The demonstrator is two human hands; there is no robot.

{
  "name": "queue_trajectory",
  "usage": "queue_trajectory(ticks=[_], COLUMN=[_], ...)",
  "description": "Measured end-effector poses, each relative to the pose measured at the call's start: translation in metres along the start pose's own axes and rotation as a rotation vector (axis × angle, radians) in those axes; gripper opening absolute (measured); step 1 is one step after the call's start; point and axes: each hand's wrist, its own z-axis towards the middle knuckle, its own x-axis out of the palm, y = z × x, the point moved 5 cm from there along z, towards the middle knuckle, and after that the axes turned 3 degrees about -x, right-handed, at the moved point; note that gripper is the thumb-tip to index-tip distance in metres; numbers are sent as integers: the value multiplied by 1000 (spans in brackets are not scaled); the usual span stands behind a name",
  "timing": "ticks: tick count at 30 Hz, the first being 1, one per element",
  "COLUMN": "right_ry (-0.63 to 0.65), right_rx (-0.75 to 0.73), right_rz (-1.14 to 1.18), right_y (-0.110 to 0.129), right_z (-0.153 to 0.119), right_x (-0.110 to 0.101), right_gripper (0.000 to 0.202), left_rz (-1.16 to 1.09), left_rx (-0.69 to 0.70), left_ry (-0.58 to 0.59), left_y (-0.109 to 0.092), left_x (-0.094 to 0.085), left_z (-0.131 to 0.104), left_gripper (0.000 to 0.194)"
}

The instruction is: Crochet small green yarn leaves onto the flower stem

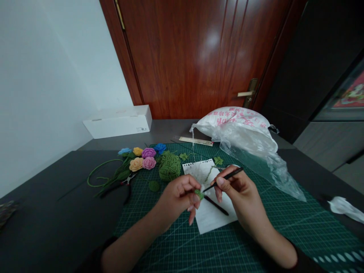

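Pinching a small green piece between thumb and fingers of the left hand, over a white sheet, presumably to steady the work while leaving one edge exposed. Gripping a slim black tool pen-fashion in the right hand, probably for fine control. Directing the tip toward 8 o'clock, onto or just beside the small green piece; impossible to resolve exact contact at this scale. Take that piece as clock centre. Note a second dark tool lying at 4 o'clock on the white sheet, likely for easy reach and ready sighting against the pale ground. Locate the green yarn ball between 10 and 11 o'clock on the cutting mat, seemingly near enough to draw from without crowding either hand. Find crafted flowers grouped at 10 o'clock and pliers at 9 o'clock, apparently placed clear of the working centre. Observe a plastic bag at 1 o'clock, toward the rear of the worktop, presumably out of the way of elbow movement.
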Motion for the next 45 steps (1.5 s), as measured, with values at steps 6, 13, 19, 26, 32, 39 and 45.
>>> queue_trajectory(ticks=[6,13,19,26,32,39,45], right_ry=[120,214,180,13,29,43,159], right_rx=[116,24,-118,-366,-386,-522,-599], right_rz=[39,-101,-146,-188,-223,-328,-423], right_y=[-12,-12,-1,23,19,33,40], right_z=[0,-8,-4,-6,-12,-13,-18], right_x=[3,11,4,-7,0,3,9], right_gripper=[27,30,18,9,16,11,15], left_rz=[53,45,-12,-51,-52,-59,-74], left_rx=[-71,-116,-15,90,67,73,96], left_ry=[13,28,33,21,23,19,0], left_y=[8,17,10,2,2,4,4], left_x=[-2,1,7,2,3,2,0], left_z=[-2,-4,0,1,-2,-1,1], left_gripper=[16,11,22,34,31,35,35])
